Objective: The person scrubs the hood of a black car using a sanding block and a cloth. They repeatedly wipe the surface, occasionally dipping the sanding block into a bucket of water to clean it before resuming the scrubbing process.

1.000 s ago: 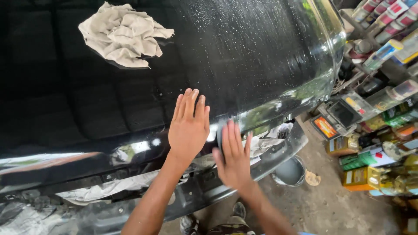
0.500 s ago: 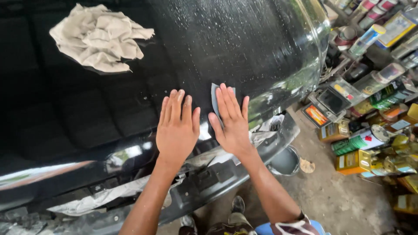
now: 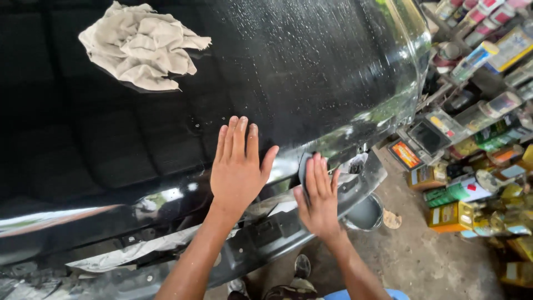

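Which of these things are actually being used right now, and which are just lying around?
In use: left hand flat on the wet black car panel; right hand pressing a small grey pad against the panel's edge.

Lying about: crumpled rag, cans and tins, bucket.

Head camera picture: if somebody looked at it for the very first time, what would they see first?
Probably the big shiny black car panel, wet with droplets, filling most of the view. Two bare hands press on its lower edge: the left hand lies flat, the right hand presses a small dark pad. A crumpled beige rag lies top left, and colourful cans crowd the right.
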